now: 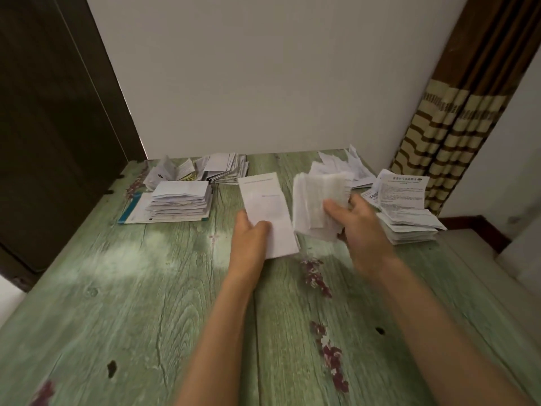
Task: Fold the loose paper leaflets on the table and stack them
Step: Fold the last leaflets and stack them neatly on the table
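Observation:
My left hand (251,234) grips the lower edge of a long white folded leaflet (266,206) held above the green table (146,288). My right hand (355,219) holds a blurred bunch of white leaflets (317,200) just to the right of it; the two papers are apart. A neat stack of folded leaflets (180,202) sits at the back left on a larger blue-edged sheet. A pile of printed leaflets (402,206) lies at the back right, with loose ones (348,167) behind my right hand.
More folded leaflets (225,168) and some half-open ones (169,171) lie along the back wall. A dark door is at the left, a striped curtain (448,127) at the right. The table's right edge runs close past the right-hand pile.

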Motion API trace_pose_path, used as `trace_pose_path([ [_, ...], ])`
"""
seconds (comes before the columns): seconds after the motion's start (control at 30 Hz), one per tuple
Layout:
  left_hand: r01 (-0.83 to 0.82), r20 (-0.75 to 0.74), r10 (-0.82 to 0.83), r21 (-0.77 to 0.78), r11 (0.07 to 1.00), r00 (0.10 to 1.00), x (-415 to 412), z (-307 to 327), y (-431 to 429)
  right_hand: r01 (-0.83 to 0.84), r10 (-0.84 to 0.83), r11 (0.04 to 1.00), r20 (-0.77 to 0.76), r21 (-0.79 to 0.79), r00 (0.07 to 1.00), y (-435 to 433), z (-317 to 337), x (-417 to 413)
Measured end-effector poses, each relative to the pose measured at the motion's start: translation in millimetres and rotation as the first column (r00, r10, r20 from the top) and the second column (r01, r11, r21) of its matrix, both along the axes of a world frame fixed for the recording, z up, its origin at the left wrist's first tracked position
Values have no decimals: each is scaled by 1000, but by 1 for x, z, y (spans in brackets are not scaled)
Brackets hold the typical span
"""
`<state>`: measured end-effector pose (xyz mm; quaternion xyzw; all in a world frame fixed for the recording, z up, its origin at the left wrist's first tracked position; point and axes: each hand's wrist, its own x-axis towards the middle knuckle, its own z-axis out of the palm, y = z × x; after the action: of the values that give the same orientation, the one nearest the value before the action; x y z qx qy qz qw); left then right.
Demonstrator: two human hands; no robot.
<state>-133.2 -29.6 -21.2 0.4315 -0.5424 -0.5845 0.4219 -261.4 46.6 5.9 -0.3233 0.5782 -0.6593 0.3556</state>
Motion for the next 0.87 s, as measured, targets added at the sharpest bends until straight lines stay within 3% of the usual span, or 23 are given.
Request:
trace_pose_path([
  [0.1,62,-21,-62,-8,998,998,-7,0,9,29,-13,998,-231,65,973,-2,-15,22],
  [0.2,109,-101,-110,-12,994,989,-9,-2,17,132,-79,989,-511,67,856,-7,-29,30],
  [0.37,125,-76,-130,-64,990,989,-10,-3,20,192,-104,980,-683,54,723,-10,-36,29],
  [0.5,105,-122,-129,-181,978,984,-7,0,17,34,-51,998,-415,-47,908,-6,-27,28],
  [0.6,83,-139,-114,-213,974,984,-5,2,16,-9,-26,997,-441,-79,897,-3,-31,26],
  [0.73,56,-111,-80,-203,978,991,-9,-7,25,-106,97,994,-334,-9,938,-4,-38,29],
  [0.87,48,-131,-74,-189,981,989,-14,-9,27,-177,172,984,-320,13,932,-7,-41,35],
])
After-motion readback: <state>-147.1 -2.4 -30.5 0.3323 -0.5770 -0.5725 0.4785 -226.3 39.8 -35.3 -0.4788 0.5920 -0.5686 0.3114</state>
